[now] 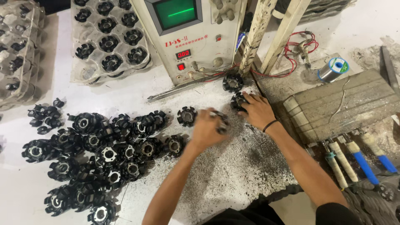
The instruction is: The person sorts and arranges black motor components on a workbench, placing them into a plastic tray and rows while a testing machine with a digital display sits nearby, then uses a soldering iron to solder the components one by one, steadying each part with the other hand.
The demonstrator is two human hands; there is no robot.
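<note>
Gritty white bench point(233, 175), tester point(187, 37) behind. Left hand point(206, 130) fingers curled on a blurred stator point(220, 121); right hand point(258, 110) clasps another point(238, 101). Risk: stator slipping, red leads point(291, 54) snagging nearby.

We see black wound coils point(109, 154) of glossy plastic with dull metal cores, heaped on a white table point(233, 166) that looks matt and rough, speckled with dark grit. The trays point(109, 39) are thin, shiny clear plastic. The block point(346, 104) at the right is worn, grey, unpolished wood, and the solder spool point(333, 68) gleams metallic.
</note>
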